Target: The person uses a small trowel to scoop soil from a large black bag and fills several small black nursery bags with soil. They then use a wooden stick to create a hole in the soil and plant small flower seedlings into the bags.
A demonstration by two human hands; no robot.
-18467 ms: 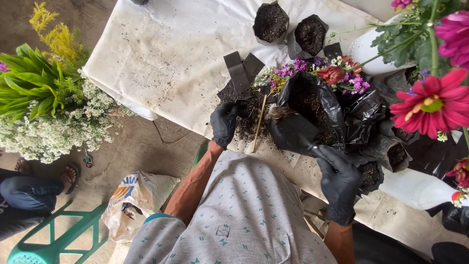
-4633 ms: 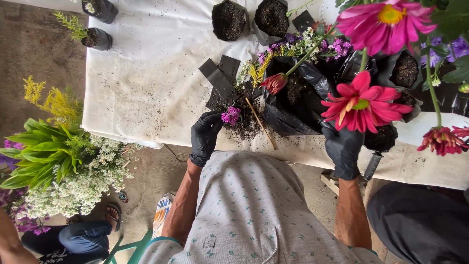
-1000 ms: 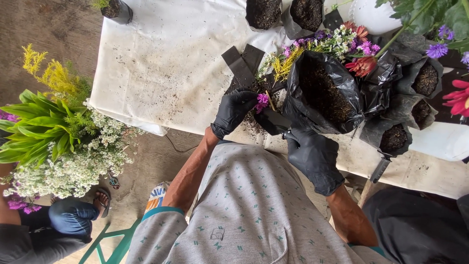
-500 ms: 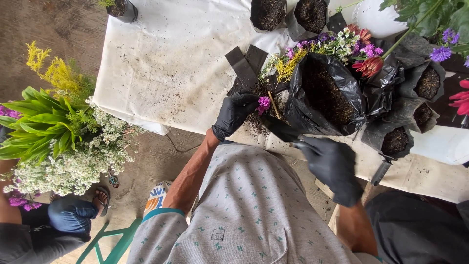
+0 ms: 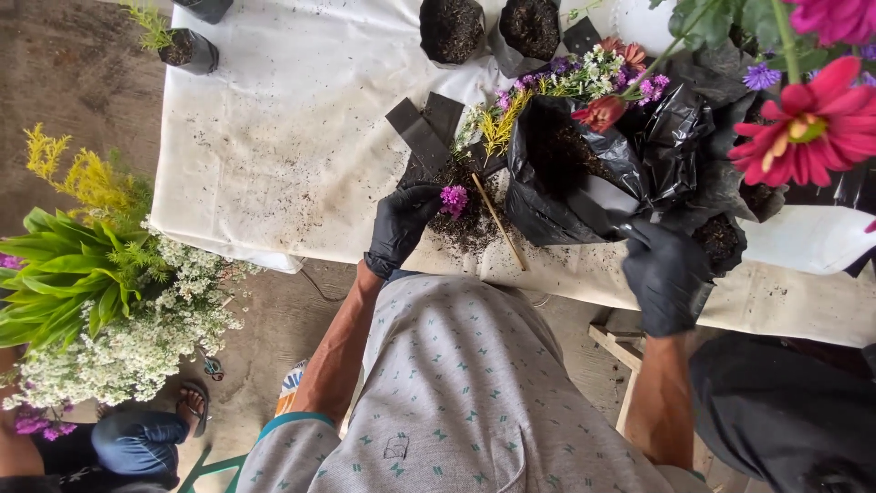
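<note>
My left hand, in a black glove, pinches a small purple flower upright in a loose pile of soil on the white cloth table. My right hand, also gloved, grips a trowel whose grey blade reaches into the mouth of a large black soil bag. A thin wooden stick lies slanted between the two hands. Flat empty black grow bags lie just beyond the soil pile.
Two soil-filled black bags stand at the far edge, cut mixed flowers lie behind the big bag, and red gerberas hang at right. A bundle of green, white and yellow stems sits left. Another person's leg is bottom left.
My right hand has come up from below the table edge to the big black bag, and the trowel blade now lies in its mouth. The left hand stays at the purple flower.
</note>
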